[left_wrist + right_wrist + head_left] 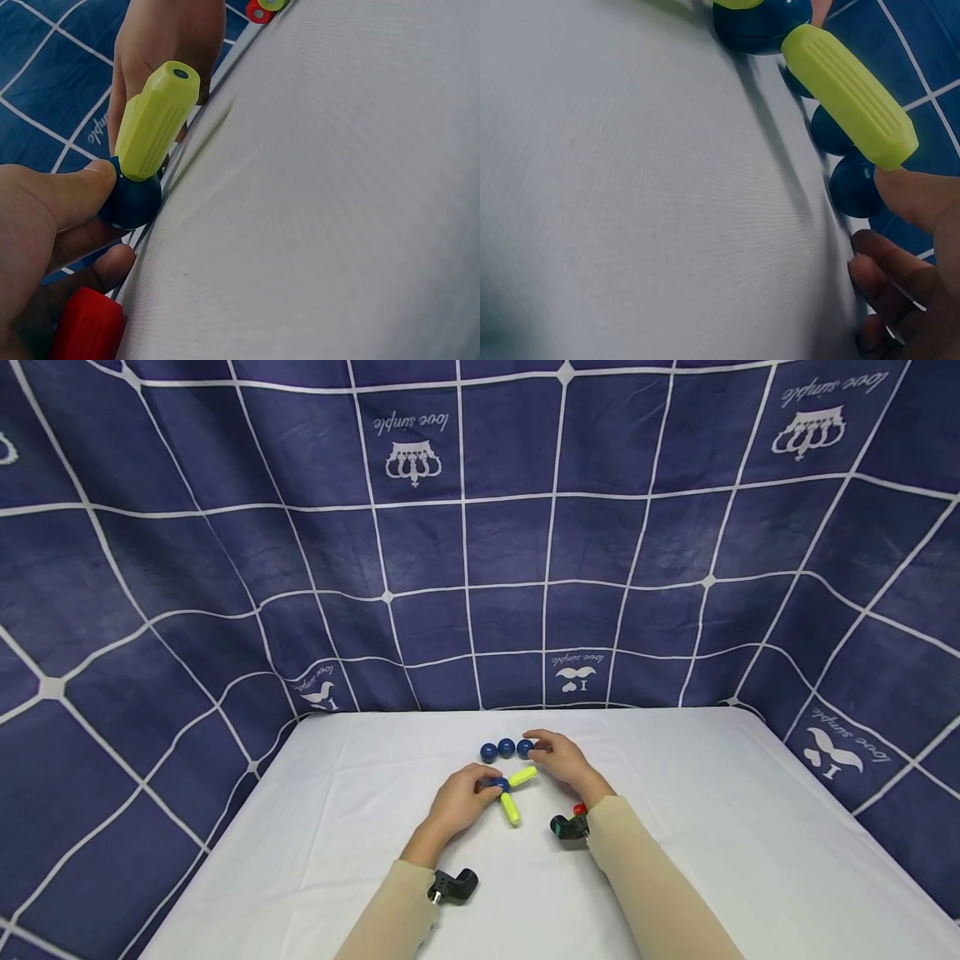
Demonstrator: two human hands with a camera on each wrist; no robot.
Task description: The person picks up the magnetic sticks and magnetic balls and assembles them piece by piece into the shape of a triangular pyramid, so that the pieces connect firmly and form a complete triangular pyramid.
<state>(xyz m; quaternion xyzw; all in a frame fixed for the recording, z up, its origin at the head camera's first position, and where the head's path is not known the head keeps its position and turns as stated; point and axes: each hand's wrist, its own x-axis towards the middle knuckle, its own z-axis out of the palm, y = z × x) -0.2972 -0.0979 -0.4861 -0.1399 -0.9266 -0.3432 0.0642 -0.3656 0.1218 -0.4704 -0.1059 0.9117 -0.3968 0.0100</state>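
My left hand (459, 799) pinches a blue ball (131, 201) between thumb and fingers. Two yellow-green rods (511, 808) stick out of this ball, spread apart at an angle. In the left wrist view one yellow-green rod (160, 124) points up from the ball. Farther back, three loose blue balls (506, 748) sit in a row on the white cloth. My right hand (564, 760) is at the rightmost ball (855, 186), with its thumb by the ball and its fingers spread. In the right wrist view, whether the thumb presses on it is unclear.
A red piece (579, 809) shows beside my right wrist, partly hidden by the wrist camera. Another red rod (88, 326) lies below my left fingers. White cloth (360, 793) covers the table; a blue checked curtain (510, 543) stands behind and at both sides.
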